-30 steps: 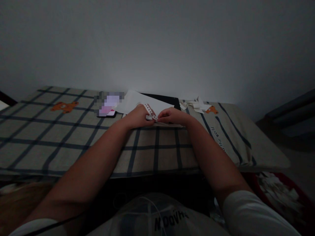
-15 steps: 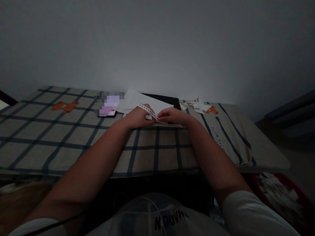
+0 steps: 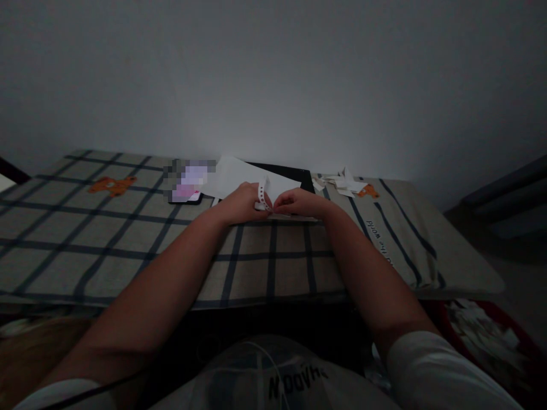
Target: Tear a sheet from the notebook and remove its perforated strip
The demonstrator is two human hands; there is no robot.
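My left hand [image 3: 240, 204] and my right hand [image 3: 298, 201] meet at the far middle of a checked tablecloth [image 3: 128, 239]. Both are closed in a pinch on a narrow white perforated paper strip [image 3: 261, 193], which curls up between the fingertips. The strip comes off the edge of a white paper sheet [image 3: 239, 176] lying under the hands. That sheet rests partly on a dark flat board [image 3: 294, 172].
A phone [image 3: 188, 185] with a lit screen lies left of the sheet. Torn white paper scraps [image 3: 342, 183] sit at the back right. A red bin [image 3: 487, 336] with paper scraps stands on the floor at lower right. A wall rises right behind the table.
The perforated strip lay stretched to the left over my left hand; now it is shorter and curled upright between the fingertips. My hands have moved slightly closer together.
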